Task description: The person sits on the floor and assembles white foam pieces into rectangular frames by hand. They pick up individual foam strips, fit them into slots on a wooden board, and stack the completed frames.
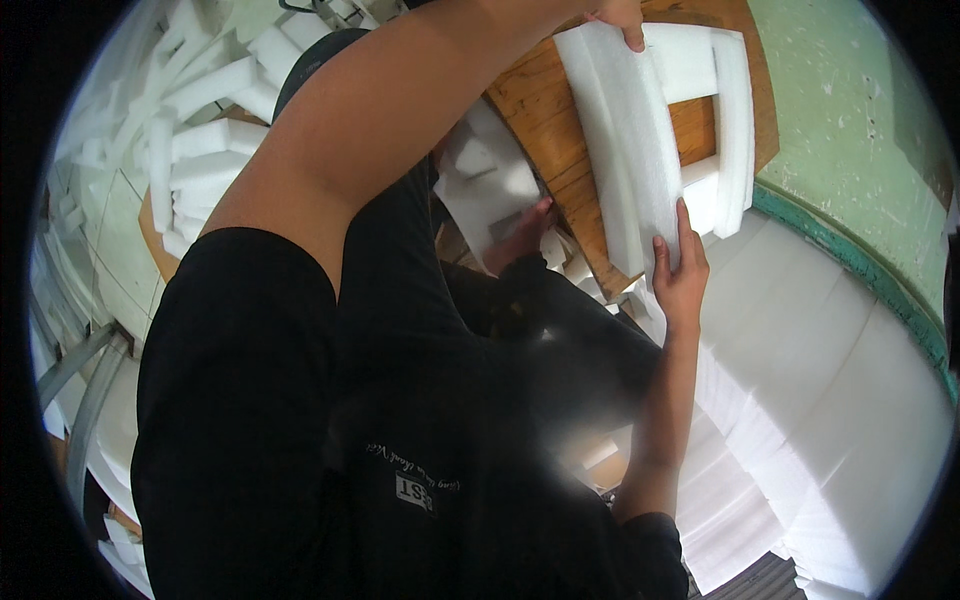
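Observation:
A white foam frame (640,150) with a rectangular opening lies on a brown wooden board (545,110). Two long strips run side by side along its left edge; whether they are joined cannot be made out. My left hand (622,20) reaches across to the frame's far end and presses its fingers on the corner, partly cut off by the picture's top edge. At the near end, my right hand (682,275) grips the long strip, its thumb and fingers lying along the foam.
Loose white foam pieces (215,160) are heaped on the left. White foam sheets (820,370) cover the right side, beside a pale green wall (850,110) with a darker green edge. My bare foot (525,235) rests below the board. Metal bars (90,400) stand at the lower left.

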### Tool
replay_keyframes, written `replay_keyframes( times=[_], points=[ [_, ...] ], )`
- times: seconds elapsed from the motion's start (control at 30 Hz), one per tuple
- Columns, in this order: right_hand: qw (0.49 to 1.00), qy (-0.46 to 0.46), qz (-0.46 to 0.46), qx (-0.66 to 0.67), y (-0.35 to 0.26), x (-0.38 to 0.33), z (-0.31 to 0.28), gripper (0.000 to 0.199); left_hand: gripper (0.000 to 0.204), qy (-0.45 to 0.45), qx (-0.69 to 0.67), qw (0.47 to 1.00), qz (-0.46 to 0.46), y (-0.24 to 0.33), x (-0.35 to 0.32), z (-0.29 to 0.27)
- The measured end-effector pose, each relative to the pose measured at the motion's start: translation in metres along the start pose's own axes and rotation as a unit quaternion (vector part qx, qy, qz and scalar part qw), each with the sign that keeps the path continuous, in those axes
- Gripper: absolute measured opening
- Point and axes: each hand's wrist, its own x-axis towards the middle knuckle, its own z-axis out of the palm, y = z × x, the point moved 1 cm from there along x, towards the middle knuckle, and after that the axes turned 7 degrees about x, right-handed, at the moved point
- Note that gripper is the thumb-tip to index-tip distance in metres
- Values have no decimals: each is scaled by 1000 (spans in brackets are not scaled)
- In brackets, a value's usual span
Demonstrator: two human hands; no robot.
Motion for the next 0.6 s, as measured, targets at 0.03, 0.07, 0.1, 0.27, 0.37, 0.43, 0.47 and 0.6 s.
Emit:
replay_keyframes(
  times=[0.03, 0.07, 0.1, 0.27, 0.37, 0.43, 0.47, 0.6],
  points=[
    [1000, -1, 0, 1, 0, 1, 0, 59, 69, 8, -17, 1000, 24, -3, 0, 1],
    [1000, -6, 4, 1, 0, 1, 0, 59, 70, 17, -33, 998, 48, -5, -3, -1],
    [1000, -12, 6, 2, 0, 2, 1, 59, 70, 25, -49, 996, 70, -7, -5, -2],
    [1000, -17, 16, -1, 0, -1, 1, 60, 70, 0, -13, 1000, 26, 1, -1, 0],
    [1000, -15, 3, 4, 1, 0, 1, 62, 69, 2, -10, 1000, 25, 1, -5, -2],
    [1000, -3, -13, 4, 1, -1, 3, 64, 68, -3, -10, 1000, 24, 2, -4, -2],
    [1000, -12, -14, -2, 2, 0, 4, 65, 68, -4, -12, 1000, 22, 0, -5, -1],
    [999, -35, -21, -19, 7, 1, 7, 68, 67, -10, -18, 1000, 18, -6, 0, 0]
  ],
)
